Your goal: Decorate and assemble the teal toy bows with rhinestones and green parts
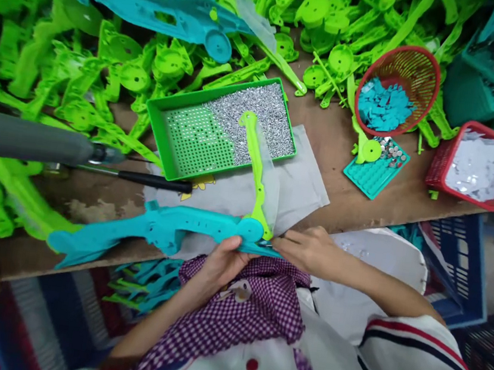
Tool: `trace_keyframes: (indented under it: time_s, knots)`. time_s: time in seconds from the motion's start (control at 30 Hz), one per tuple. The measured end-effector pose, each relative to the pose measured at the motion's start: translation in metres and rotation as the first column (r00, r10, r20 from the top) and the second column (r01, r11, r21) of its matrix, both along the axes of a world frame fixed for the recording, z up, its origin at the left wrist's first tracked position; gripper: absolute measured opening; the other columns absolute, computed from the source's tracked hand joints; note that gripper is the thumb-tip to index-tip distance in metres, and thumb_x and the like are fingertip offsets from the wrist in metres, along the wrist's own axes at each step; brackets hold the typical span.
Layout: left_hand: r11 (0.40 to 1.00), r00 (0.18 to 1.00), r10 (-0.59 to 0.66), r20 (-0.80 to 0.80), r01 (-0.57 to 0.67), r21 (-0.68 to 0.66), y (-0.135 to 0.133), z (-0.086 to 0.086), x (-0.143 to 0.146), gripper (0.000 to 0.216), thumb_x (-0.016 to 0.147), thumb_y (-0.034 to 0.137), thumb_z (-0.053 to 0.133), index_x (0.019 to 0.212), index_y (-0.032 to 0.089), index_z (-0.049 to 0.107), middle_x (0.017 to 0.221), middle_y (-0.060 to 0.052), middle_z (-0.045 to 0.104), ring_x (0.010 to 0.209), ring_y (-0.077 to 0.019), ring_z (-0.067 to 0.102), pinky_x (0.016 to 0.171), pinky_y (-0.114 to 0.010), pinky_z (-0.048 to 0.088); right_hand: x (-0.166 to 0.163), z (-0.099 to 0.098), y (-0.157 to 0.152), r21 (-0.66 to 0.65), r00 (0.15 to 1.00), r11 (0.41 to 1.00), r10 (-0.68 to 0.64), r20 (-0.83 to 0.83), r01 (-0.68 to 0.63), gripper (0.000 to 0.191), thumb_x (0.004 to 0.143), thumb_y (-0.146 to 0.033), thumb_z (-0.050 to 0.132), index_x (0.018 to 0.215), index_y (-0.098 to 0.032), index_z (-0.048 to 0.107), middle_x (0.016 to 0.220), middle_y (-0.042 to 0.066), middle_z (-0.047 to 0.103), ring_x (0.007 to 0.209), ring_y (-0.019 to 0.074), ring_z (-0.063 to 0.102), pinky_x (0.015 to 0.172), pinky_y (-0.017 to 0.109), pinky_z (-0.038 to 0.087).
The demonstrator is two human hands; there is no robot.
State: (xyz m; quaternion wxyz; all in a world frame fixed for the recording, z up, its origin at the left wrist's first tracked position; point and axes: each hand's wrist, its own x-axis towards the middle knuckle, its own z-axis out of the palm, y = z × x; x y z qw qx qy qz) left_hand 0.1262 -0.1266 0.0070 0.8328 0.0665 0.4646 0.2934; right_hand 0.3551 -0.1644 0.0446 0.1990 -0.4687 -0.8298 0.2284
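Worktop [337, 148]: carrying heaps of green plastic parts [41, 63] along its far side.
Green tray [160, 119]: sitting at centre, against a white sheet [305, 186].
Round red basket [429, 66]: standing at right.

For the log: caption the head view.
Left hand and right hand hold a green arm against a teal part by a tray.

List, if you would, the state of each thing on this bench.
left hand: grip shut on teal part.
right hand: pinching teal part's tip.
teal part: flat, held by both hands.
green arm: end on teal part, over green tray.
green tray: partly filled with metal pieces.
round red basket: tipped, holding blue pieces.
square red basket: upright, holding white pieces.
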Motion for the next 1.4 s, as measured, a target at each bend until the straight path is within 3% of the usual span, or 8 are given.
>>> trace_keyframes:
  time_s: [0.4, 0.73, 0.83, 0.97, 1.07, 1.13, 1.27, 1.4]
  knots:
    - [0.997, 0.997, -0.071, -0.016, 0.071, -0.013, 0.001, 0.005, 0.003, 0.034, 0.064, 0.022, 0.081, 0.096, 0.019, 0.071, 0.079, 0.000, 0.076, 0.091, -0.0290, 0.074, 0.094, -0.049, 0.060, -0.014, -0.020, -0.034, 0.202, 0.986, 0.966, -0.163, -0.026, 0.165, 0.020, 0.101, -0.021, 0.053, 0.115, -0.015, 0.065, 0.074, -0.002, 0.064, 0.061, 0.0102, 0.060, 0.054, 0.027, 0.044]
    - [0.994, 0.995, -0.103, 0.009, 0.103, -0.021, 0.004, 0.001, -0.002, 0.035, 0.068, 0.021, 0.080, 0.101, 0.018, 0.069, 0.081, -0.001, 0.077, 0.080, -0.0258, 0.076, 0.083, -0.043, 0.065, -0.023, -0.029, -0.043, 0.143, 0.961, 0.954, -0.246, -0.126, 0.263, 0.023, 0.100, -0.023, 0.056, 0.119, -0.017, 0.066, 0.070, -0.003, 0.064, 0.059, 0.0111, 0.061, 0.055, 0.027, 0.046]
    - [0.996, 0.996, -0.092, -0.014, 0.091, -0.017, 0.003, 0.001, 0.000, 0.038, 0.066, 0.021, 0.083, 0.101, 0.018, 0.069, 0.080, 0.001, 0.078, 0.075, -0.0248, 0.076, 0.084, -0.044, 0.066, -0.014, -0.022, -0.042, -0.050, 0.942, 0.965, -0.262, -0.209, 0.257, 0.022, 0.101, -0.025, 0.054, 0.118, -0.020, 0.068, 0.080, 0.000, 0.072, 0.068, 0.0123, 0.067, 0.059, 0.025, 0.049]
    - [0.997, 0.998, -0.064, -0.016, 0.063, -0.047, 0.005, 0.002, 0.002, 0.044, 0.066, 0.025, 0.087, 0.106, 0.019, 0.069, 0.087, 0.000, 0.079, 0.085, -0.0283, 0.077, 0.092, -0.050, 0.063, 0.021, -0.009, -0.031, -0.400, 0.847, 0.865, -0.437, -0.303, 0.303, 0.022, 0.103, -0.034, 0.051, 0.103, -0.024, 0.071, 0.093, 0.000, 0.076, 0.084, 0.0134, 0.071, 0.073, 0.024, 0.053]
    - [0.995, 0.998, -0.057, -0.018, 0.055, -0.079, 0.009, 0.003, 0.005, 0.045, 0.070, 0.030, 0.086, 0.109, 0.018, 0.068, 0.097, -0.004, 0.080, 0.099, -0.0323, 0.076, 0.097, -0.051, 0.060, 0.035, -0.013, -0.018, -0.316, 0.700, 0.693, -0.705, -0.111, 0.648, 0.028, 0.104, -0.037, 0.046, 0.104, -0.023, 0.070, 0.094, 0.004, 0.074, 0.087, 0.0183, 0.069, 0.077, 0.030, 0.051]
    - [0.994, 0.998, -0.062, -0.031, 0.059, -0.091, 0.012, 0.004, 0.007, 0.041, 0.074, 0.030, 0.084, 0.110, 0.015, 0.069, 0.104, -0.008, 0.079, 0.105, -0.0332, 0.074, 0.100, -0.051, 0.059, 0.032, -0.020, -0.008, -0.193, 0.651, 0.633, -0.758, 0.040, 0.750, 0.030, 0.104, -0.037, 0.044, 0.114, -0.022, 0.069, 0.104, 0.009, 0.072, 0.097, 0.0235, 0.066, 0.084, 0.036, 0.049]
    - [0.993, 0.995, -0.064, -0.073, 0.057, -0.100, 0.015, 0.004, 0.012, 0.027, 0.079, 0.021, 0.079, 0.102, 0.011, 0.070, 0.106, -0.012, 0.079, 0.106, -0.0318, 0.074, 0.100, -0.048, 0.059, 0.013, -0.016, 0.020, -0.079, 0.598, 0.594, -0.800, 0.050, 0.801, 0.031, 0.102, -0.039, 0.050, 0.123, -0.025, 0.067, 0.125, 0.012, 0.064, 0.116, 0.0294, 0.057, 0.098, 0.048, 0.044]
    - [0.998, 0.998, -0.024, -0.060, 0.021, -0.061, 0.014, 0.004, 0.016, 0.019, 0.074, 0.017, 0.080, 0.090, 0.011, 0.070, 0.095, -0.009, 0.080, 0.092, -0.0297, 0.077, 0.094, -0.048, 0.063, -0.005, 0.023, 0.060, -0.247, 0.624, 0.700, -0.711, -0.325, 0.670, 0.036, 0.104, -0.045, 0.044, 0.103, -0.024, 0.072, 0.099, 0.004, 0.069, 0.095, 0.0191, 0.064, 0.087, 0.036, 0.048]
